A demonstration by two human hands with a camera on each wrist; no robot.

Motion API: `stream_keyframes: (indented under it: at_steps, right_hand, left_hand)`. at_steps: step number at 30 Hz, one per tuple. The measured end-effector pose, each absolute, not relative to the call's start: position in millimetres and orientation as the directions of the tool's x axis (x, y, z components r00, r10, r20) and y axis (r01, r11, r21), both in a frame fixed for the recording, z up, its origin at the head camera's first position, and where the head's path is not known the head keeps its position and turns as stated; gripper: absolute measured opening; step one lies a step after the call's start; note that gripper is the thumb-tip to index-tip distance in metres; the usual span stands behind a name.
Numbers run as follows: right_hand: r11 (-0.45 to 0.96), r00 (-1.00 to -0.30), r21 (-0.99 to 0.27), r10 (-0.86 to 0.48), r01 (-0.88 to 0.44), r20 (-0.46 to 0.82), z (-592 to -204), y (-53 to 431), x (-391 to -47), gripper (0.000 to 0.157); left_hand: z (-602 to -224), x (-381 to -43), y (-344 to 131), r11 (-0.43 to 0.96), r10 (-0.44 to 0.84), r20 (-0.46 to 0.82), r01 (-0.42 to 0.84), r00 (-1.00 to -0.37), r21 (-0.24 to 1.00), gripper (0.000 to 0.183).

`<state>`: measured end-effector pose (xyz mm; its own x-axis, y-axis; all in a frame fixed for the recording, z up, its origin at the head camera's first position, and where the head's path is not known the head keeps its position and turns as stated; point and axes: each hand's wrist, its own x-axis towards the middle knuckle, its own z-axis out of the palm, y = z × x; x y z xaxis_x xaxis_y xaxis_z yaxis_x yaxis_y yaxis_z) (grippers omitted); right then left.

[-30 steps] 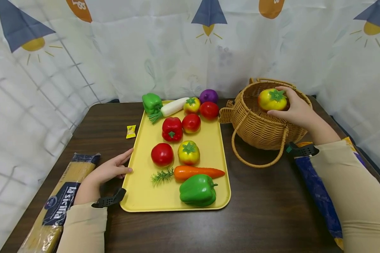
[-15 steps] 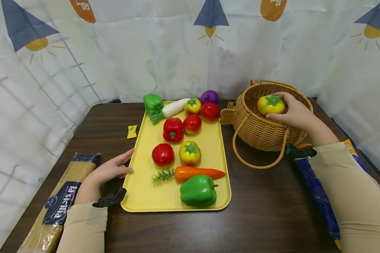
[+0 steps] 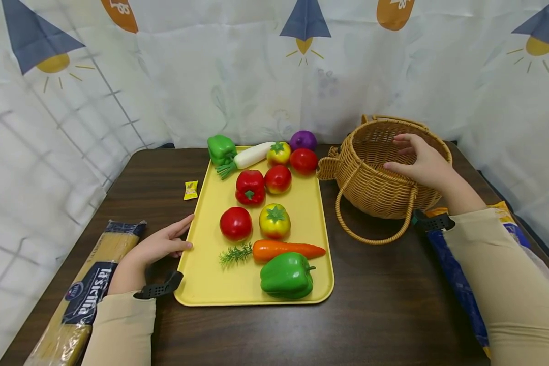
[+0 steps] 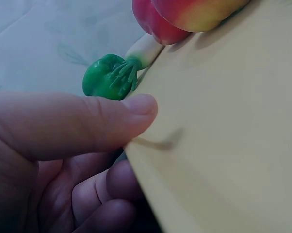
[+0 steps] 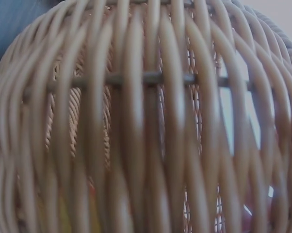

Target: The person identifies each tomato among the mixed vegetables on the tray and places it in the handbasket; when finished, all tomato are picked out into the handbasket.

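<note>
My right hand [image 3: 423, 162] hovers over the mouth of a wicker basket [image 3: 375, 190], thumb and fingers spread with nothing between them. Through the weave in the right wrist view, a patch of yellow [image 5: 71, 213] shows low inside. At the left rim of a yellow tray [image 3: 210, 284] rests my left hand [image 3: 157, 249]. The left wrist view has its thumb [image 4: 121, 119] over the rim and the other fingers curled below. On the tray lie a green bell pepper [image 3: 285, 275], a carrot [image 3: 285, 250], a yellow tomato [image 3: 274, 221] and a red tomato [image 3: 235, 223].
Farther back on the tray are a red bell pepper [image 3: 250, 187], a white radish [image 3: 251, 155] and several more vegetables. A pasta packet [image 3: 89, 284] lies at left, near a small yellow sachet [image 3: 190, 190]. A blue packet [image 3: 457, 284] lies under my right forearm.
My right hand lowered a yellow tomato into the basket and let it go; the tomato is now out of sight in the head view. My left hand stays at the tray rim.
</note>
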<state>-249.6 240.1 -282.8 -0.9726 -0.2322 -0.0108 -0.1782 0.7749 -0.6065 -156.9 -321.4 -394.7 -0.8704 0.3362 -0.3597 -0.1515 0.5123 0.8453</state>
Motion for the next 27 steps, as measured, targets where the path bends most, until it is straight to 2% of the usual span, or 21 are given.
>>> stream_keyframes:
  at_steps: [15,22,27]
  right_hand:
    - [0.766,-0.976,-0.616,-0.215,-0.184,0.025,-283,235,-246,0.078]
    - [0.687,-0.961,-0.673,-0.219,-0.274,0.168,-284,235,-239,0.061]
    - [0.659,-0.924,-0.647,-0.285,-0.383,0.257,-287,224,-217,0.054]
  left_hand:
    - [-394,-157,-322,0.509,0.335,-0.357,-0.151,-0.872,0.847,0.082]
    - [-394,-160,-320,0.526,0.316,-0.363,-0.156,-0.877,0.836,0.082]
    - [-396,-158,-321,0.519,0.324,-0.368,-0.161,-0.871,0.839,0.081]
